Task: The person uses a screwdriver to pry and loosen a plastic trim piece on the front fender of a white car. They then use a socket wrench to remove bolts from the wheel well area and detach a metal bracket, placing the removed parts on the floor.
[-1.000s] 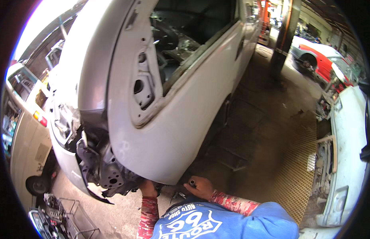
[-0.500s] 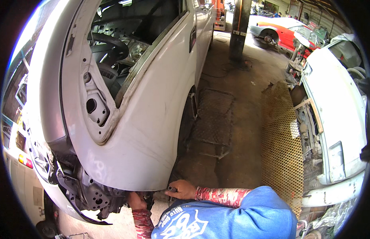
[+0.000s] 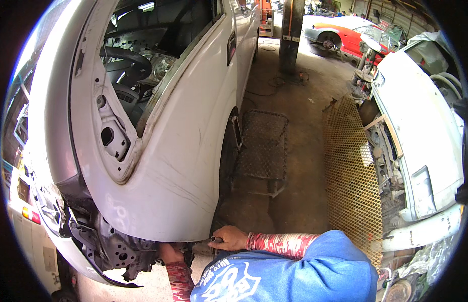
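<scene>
In front of me is a white vehicle body panel [image 3: 163, 201], faintly scratched, with its lower edge just above my hands. My right hand [image 3: 231, 237] is closed around a dark tool with a round, tube-like end [image 3: 216, 240], close to the panel's lower corner. The rest of that tool is hidden. My left hand [image 3: 169, 252] reaches up under the panel edge, beside dark metal brackets with holes [image 3: 120, 254]. Its fingers are out of sight behind the panel, so what they touch cannot be seen.
Beyond the panel stands a low mesh-topped metal stand [image 3: 264, 143] near the wheel [image 3: 228, 156]. A yellowish perforated metal sheet [image 3: 351, 176] leans at the right, by a white vehicle cab [image 3: 415, 131]. A dark post [image 3: 291, 38] and a red car [image 3: 347, 40] are farther back.
The whole view has shifted slightly, so the vehicle sits a little farther left and up. Both hands stay in nearly the same places, the right one still gripping the dark tool.
</scene>
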Tool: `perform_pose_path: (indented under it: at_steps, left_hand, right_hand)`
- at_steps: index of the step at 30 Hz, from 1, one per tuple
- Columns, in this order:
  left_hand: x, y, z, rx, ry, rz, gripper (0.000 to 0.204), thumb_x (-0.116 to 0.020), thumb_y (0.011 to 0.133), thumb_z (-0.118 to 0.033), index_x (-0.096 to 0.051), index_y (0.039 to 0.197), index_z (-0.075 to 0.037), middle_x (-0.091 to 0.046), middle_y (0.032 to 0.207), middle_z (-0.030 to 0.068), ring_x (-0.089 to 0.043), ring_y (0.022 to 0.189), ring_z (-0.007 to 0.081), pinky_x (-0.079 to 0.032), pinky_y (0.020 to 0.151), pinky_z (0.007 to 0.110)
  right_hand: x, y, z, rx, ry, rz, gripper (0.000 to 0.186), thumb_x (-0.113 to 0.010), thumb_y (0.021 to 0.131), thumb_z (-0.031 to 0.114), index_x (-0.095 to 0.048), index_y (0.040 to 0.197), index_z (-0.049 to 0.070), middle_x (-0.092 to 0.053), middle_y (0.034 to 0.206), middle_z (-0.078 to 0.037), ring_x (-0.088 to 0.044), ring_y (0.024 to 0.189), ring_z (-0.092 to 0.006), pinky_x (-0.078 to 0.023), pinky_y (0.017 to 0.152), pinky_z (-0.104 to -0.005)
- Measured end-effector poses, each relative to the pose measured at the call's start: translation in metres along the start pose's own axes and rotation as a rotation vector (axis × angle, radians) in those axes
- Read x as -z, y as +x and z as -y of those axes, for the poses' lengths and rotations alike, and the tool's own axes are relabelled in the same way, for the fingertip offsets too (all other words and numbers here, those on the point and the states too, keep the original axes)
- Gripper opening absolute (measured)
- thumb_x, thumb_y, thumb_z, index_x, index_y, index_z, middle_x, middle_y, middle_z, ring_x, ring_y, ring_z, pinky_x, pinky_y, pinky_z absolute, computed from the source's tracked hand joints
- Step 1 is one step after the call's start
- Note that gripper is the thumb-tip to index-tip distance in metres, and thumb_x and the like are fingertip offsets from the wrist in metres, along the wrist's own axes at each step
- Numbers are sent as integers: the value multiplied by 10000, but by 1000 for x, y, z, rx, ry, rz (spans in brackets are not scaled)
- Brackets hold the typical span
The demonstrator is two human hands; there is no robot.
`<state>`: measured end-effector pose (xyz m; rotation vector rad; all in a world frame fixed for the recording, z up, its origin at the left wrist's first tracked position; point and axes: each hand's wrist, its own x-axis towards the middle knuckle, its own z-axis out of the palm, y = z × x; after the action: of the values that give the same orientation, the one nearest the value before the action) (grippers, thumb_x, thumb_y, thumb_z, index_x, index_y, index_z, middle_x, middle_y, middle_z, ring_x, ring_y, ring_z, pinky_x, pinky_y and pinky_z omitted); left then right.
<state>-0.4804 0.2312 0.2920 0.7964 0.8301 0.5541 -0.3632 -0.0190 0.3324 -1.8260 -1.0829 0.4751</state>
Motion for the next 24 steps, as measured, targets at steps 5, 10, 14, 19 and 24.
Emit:
perform_pose_path:
  at_steps: [5,10,14,19,24]
  left_hand:
    - [-10,-14,-5,6,-133,-3,350,-616,912,-142,-588,1245,-34,-630,1214,121,-614,1097,278,-503,924,435]
    - [11,-2,2,-163,285,89,446,-670,813,-43,-570,1244,7,-645,1178,185,-625,1072,344,-500,906,447]
    - [32,15,13,-396,682,1,483,-669,794,-37,-559,1263,-4,-630,1172,226,-603,1090,388,-486,900,444]
    - [21,7,10,-95,-15,-28,398,-672,893,-158,-576,1267,-59,-627,1214,106,-598,1117,279,-500,918,417]
    - [2,-11,-8,-222,368,140,348,-552,965,-189,-570,1289,-65,-633,1202,97,-604,1083,259,-502,923,401]
  right_hand:
    - [-1,-1,-4,-22,10,-16,523,-643,909,457,-581,693,-15,-559,665,-226,-565,618,-416,-420,571,-485]
    - [-2,1,-3,-39,-18,-34,509,-652,904,449,-578,692,-7,-558,661,-221,-566,614,-413,-418,564,-480]
    - [-4,5,-2,53,-20,-51,494,-660,899,442,-596,706,-8,-565,661,-215,-569,609,-405,-424,563,-475]
    - [-13,8,-4,64,23,12,474,-658,903,422,-610,725,-15,-580,688,-212,-585,629,-399,-435,576,-474]
    - [-18,7,-7,-69,-68,155,498,-616,896,492,-665,814,3,-620,733,-238,-617,689,-426,-462,632,-497]
